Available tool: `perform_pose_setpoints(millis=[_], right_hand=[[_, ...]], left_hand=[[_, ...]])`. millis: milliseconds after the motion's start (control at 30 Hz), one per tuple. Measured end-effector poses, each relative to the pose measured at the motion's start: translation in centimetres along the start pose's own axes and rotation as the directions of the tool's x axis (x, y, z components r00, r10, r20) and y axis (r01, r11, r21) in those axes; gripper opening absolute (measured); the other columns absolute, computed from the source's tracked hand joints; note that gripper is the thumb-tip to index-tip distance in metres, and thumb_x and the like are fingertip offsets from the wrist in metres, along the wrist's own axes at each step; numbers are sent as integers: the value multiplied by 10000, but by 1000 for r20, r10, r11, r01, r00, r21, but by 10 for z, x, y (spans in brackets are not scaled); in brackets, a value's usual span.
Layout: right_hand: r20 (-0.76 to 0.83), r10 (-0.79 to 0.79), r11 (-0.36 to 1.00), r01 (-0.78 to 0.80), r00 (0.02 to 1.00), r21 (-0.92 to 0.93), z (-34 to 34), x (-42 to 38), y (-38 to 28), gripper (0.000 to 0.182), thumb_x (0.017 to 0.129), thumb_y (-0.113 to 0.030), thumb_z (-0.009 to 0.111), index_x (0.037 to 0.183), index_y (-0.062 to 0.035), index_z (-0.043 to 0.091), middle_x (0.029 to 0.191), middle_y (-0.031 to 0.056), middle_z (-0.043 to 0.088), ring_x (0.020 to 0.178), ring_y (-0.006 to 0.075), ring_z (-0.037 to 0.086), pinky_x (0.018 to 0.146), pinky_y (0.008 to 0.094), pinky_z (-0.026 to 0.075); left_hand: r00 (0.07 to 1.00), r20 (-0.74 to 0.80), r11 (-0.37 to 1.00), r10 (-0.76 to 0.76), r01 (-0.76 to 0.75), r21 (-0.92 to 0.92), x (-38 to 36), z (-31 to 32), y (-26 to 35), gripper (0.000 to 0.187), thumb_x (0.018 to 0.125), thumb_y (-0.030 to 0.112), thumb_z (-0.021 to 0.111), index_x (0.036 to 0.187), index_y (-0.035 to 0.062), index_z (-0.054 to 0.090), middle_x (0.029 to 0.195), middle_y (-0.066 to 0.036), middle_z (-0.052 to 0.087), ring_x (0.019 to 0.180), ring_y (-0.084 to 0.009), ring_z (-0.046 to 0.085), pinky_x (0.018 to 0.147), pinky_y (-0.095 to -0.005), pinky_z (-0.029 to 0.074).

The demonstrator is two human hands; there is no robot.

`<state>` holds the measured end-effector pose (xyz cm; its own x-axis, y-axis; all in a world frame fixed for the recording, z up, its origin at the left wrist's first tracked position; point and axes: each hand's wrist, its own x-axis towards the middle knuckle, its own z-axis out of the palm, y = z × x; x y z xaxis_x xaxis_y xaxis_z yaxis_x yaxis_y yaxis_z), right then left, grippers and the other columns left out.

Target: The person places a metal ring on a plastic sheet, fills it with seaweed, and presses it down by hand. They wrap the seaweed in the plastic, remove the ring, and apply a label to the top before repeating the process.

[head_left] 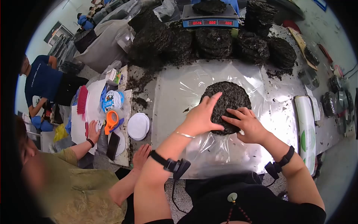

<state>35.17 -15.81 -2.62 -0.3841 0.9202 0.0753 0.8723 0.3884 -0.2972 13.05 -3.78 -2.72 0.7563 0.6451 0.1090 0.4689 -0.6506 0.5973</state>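
Observation:
A round black cake of dried seaweed [230, 97] lies flat on a clear plastic sheet [175, 89] spread over the table. My left hand [201, 117] rests on its left edge, thumb and index finger stretched wide apart. From the right, my right hand [248, 125] lays its spread fingers on the top near the lower right edge. Both hands touch the seaweed, and neither closes around it. Whatever is under the palms is hidden. A strap with a small black device sits on each of my forearms.
Several stacks of seaweed [213, 43] line the back, below a scale [210, 23] with a seaweed cake on it. A white plastic roll [305, 127] lies at right. Left are an orange tape dispenser [112, 120], white discs [138, 126], a phone [113, 146] and a co-worker's hands [141, 156].

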Motion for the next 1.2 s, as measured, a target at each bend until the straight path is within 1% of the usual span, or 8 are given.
perform_pose_setpoints(millis=[100, 233, 600, 733, 767, 867, 967, 1200], right_hand=[[-80, -50, 932, 75, 996, 354, 6, 15, 25, 1034, 599, -176, 898, 1524, -149, 439, 1428, 165, 500, 1184, 371, 582, 998, 452, 505], [308, 329, 936, -352, 893, 23, 8, 69, 39, 1440, 370, -336, 1018, 1554, -122, 227, 1347, 268, 440, 947, 397, 703, 824, 425, 608], [417, 318, 933, -359, 852, 22, 41, 91, 61, 1435, 330, -391, 1023, 1492, -37, 258, 1304, 253, 482, 974, 375, 710, 803, 413, 609], [341, 369, 929, -359, 865, -94, 34, 71, 41, 1402, 396, -462, 1002, 1505, -42, 255, 1351, 244, 464, 1005, 336, 696, 817, 422, 600], [263, 319, 948, -305, 910, -95, 15, 55, 24, 1120, 595, -441, 946, 1470, -14, 390, 1255, 228, 538, 1124, 315, 659, 919, 409, 570], [50, 359, 933, -360, 932, -8, 28, 1, 9, 729, 802, -405, 817, 1328, 40, 579, 1166, 232, 625, 1227, 340, 602, 1089, 429, 465], [-235, 108, 962, -161, 966, -219, 48, -32, 6, 553, 919, -415, 678, 1160, 83, 678, 1119, 248, 682, 1249, 368, 581, 1186, 443, 349], [-50, 209, 965, -214, 977, -152, 61, -13, 19, 692, 946, -538, 576, 1127, 123, 668, 1164, 276, 674, 1228, 398, 584, 1189, 460, 332]], left_hand=[[934, 270, 959, -234, 177, 220, 22, 15, -3, 1438, 471, 422, 1003, 1599, 102, 171, 1211, -228, 564, 1049, -410, 667, 873, -455, 581], [837, 394, 904, -380, 245, 351, 52, 24, 1, 1537, 416, 387, 1034, 1601, 46, 116, 1236, -250, 566, 1086, -376, 672, 896, -410, 586], [850, 400, 915, -344, 207, 346, 64, 61, -24, 1505, 366, 363, 1039, 1523, -44, 166, 1170, -254, 632, 966, -379, 716, 814, -403, 612], [978, -4, 975, -210, 209, -73, 43, 64, -20, 796, 760, 315, 863, 1404, 70, 464, 1278, -178, 592, 1153, -399, 625, 936, -420, 552], [971, -82, 966, -224, 210, -149, 39, 52, -6, 581, 908, 292, 707, 1428, 126, 509, 1416, -153, 530, 1301, -397, 517, 1065, -434, 467], [952, -172, 903, 255, -170, 394, 40, 77, -9, 709, 932, 383, 685, 1540, 144, 408, 1539, -159, 446, 1425, -369, 413, 1174, -431, 355], [987, 26, 842, 160, -150, 518, 35, 99, -19, 861, 941, 635, 542, 1612, 154, 297, 1652, -199, 265, 1546, -362, 195, 1253, -536, 107], [961, 277, 886, -13, -117, 449, 51, 108, -40, 1083, 859, 732, 581, 1655, 162, 118, 1702, -223, 35, 1579, -377, -19, 1236, -589, -58]])
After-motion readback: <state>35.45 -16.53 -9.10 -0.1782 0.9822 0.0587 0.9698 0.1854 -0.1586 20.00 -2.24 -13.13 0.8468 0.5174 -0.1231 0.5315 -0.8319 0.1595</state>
